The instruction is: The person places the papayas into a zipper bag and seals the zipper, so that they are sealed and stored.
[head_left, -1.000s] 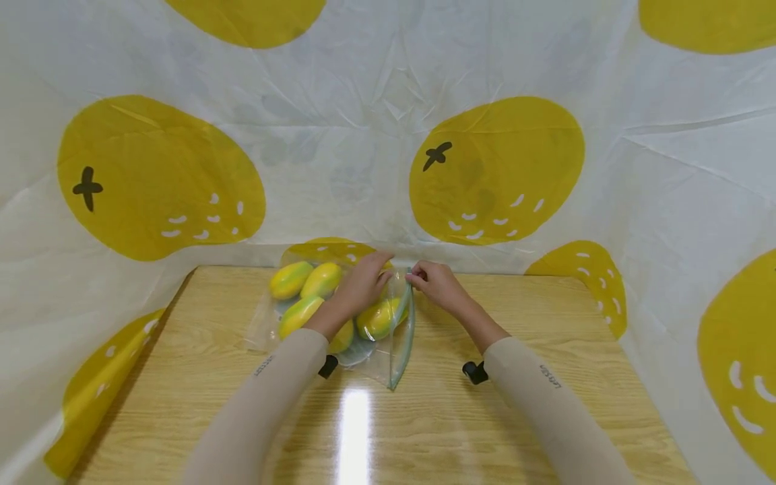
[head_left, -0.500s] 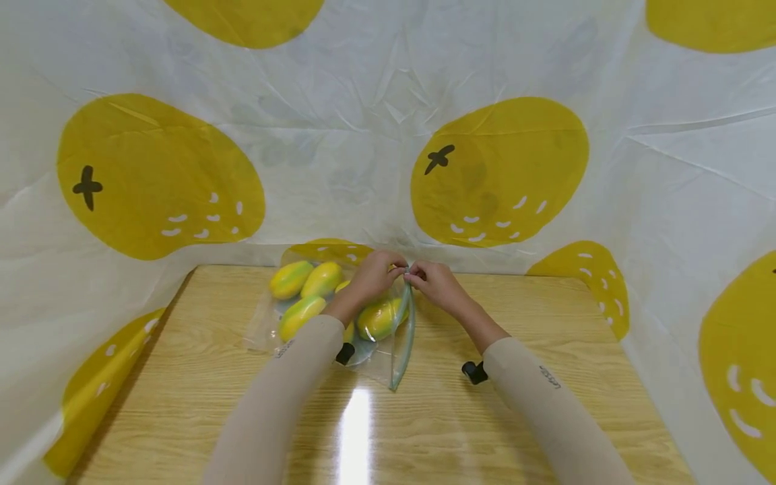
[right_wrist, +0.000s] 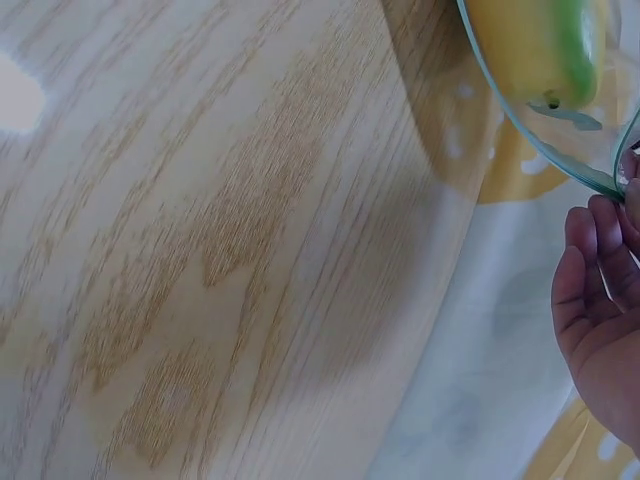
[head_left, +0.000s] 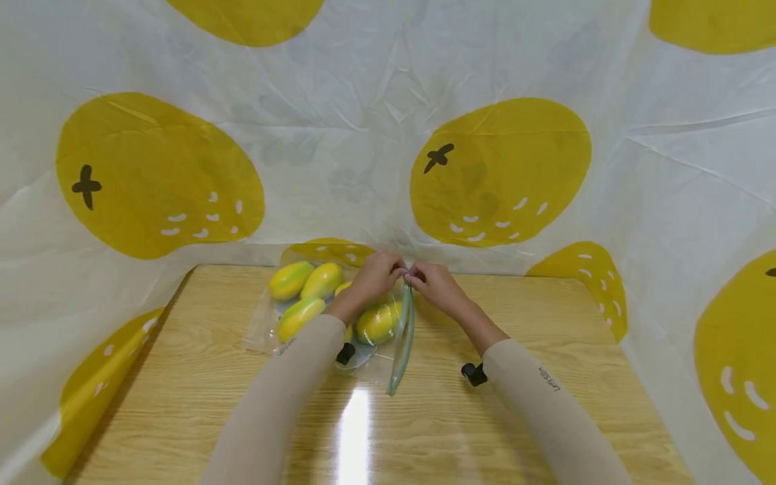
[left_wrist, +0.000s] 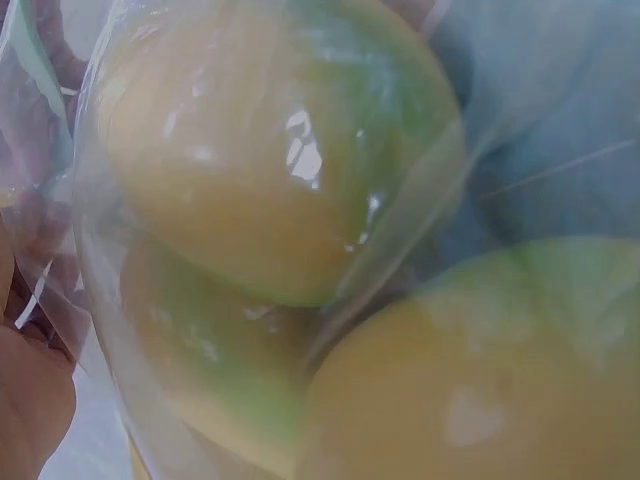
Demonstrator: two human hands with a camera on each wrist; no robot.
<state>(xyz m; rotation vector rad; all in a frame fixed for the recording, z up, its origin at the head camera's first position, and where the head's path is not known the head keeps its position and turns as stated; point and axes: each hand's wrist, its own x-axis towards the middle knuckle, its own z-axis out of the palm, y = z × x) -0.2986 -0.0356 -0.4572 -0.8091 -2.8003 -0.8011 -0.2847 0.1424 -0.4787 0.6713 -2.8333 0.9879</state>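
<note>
A clear zip bag (head_left: 259,330) lies on the table with several yellow-green mango-like fruits (head_left: 291,280) inside. Its green-edged mouth (head_left: 401,353) faces right, the two edges slightly apart toward the near end. At the mouth's far corner my left hand (head_left: 377,277) and right hand (head_left: 436,286) pinch the edge, fingertips almost meeting. Close up in the left wrist view, fruits (left_wrist: 230,150) show through the plastic, with part of the left hand (left_wrist: 35,405) at the side. In the right wrist view, the right hand (right_wrist: 605,320) holds the green rim (right_wrist: 525,130); its fingertips are partly cut off.
The wooden table (head_left: 497,431) carries a bright light reflection near its front. A white cloth (head_left: 339,182) with large yellow fruit prints rises behind the table and along both sides. A black wrist strap piece (head_left: 473,372) sits below the right forearm.
My left hand has moved right from over the bag to its far mouth corner and now pinches there beside the right hand. The bag's mouth edges have drawn closer together.
</note>
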